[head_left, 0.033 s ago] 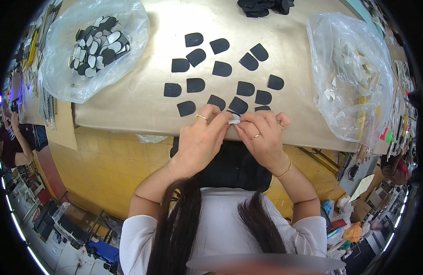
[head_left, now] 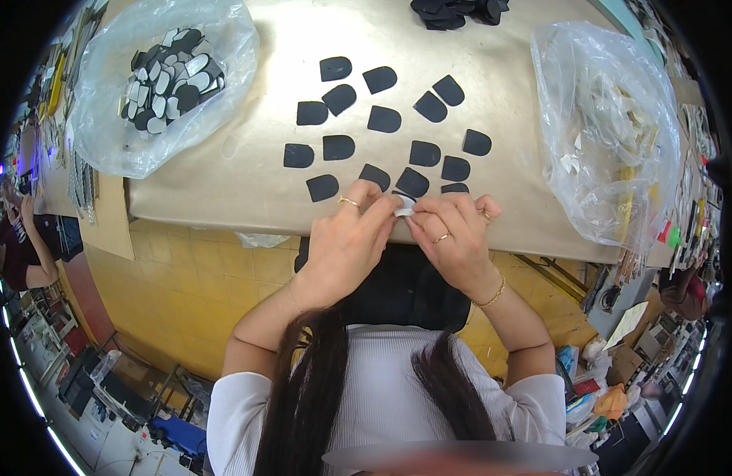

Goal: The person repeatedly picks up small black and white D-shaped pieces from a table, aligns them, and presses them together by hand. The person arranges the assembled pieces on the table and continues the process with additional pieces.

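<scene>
Over the table's near edge, my left hand (head_left: 351,230) and my right hand (head_left: 453,234) meet with fingertips pinched. Between them is a small piece with a white face (head_left: 404,208), its ends hidden by my fingers. A dark rounded edge shows just above it. Several black pieces, flat with one straight end and one rounded end, lie spread on the table beyond my hands. Closest are a black piece (head_left: 413,182) above my fingertips, a black piece (head_left: 374,176) by my left hand and another (head_left: 455,189) partly covered by my right hand.
On the left, a clear plastic bag (head_left: 104,119) holds many black and white rounded pieces (head_left: 171,83). Another clear bag (head_left: 572,159) with pale scraps lies on the right. A black pile (head_left: 457,12) sits at the table's far side. A person (head_left: 28,246) is off to the left.
The white-faced piece has tilted slightly between my fingertips. Both hands stay in almost the same place, and the black pieces on the table have not moved.
</scene>
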Action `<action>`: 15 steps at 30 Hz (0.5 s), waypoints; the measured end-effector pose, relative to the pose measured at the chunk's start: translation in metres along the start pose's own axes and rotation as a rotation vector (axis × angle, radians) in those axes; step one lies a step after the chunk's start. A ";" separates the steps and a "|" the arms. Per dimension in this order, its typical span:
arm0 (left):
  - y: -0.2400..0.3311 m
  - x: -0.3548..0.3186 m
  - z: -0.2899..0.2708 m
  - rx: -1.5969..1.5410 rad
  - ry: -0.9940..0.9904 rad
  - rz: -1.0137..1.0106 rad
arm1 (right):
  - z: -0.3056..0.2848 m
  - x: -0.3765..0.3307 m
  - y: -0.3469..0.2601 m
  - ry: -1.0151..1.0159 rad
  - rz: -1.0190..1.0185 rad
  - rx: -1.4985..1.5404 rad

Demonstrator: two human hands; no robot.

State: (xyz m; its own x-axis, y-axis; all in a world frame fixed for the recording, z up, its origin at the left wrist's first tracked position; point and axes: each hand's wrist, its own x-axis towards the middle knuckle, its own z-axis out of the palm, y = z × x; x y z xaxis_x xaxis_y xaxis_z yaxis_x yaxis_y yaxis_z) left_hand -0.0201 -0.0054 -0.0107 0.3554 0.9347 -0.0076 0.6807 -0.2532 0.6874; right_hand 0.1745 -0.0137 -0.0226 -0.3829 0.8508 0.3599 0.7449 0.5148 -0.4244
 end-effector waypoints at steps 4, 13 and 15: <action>-0.002 0.005 -0.002 0.016 -0.039 -0.012 | -0.001 0.004 0.003 -0.026 0.008 0.043; 0.003 0.004 -0.010 0.026 -0.089 -0.054 | -0.039 0.040 0.026 -0.214 0.404 0.252; 0.003 0.003 -0.009 0.019 -0.066 -0.047 | -0.039 0.054 0.036 -0.290 0.411 0.202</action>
State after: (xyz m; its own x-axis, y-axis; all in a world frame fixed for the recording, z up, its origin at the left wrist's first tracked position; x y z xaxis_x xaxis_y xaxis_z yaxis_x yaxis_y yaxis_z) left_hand -0.0228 -0.0014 -0.0017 0.3637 0.9273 -0.0884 0.7098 -0.2144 0.6710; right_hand 0.2020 0.0470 0.0136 -0.2385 0.9659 -0.1010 0.7563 0.1195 -0.6432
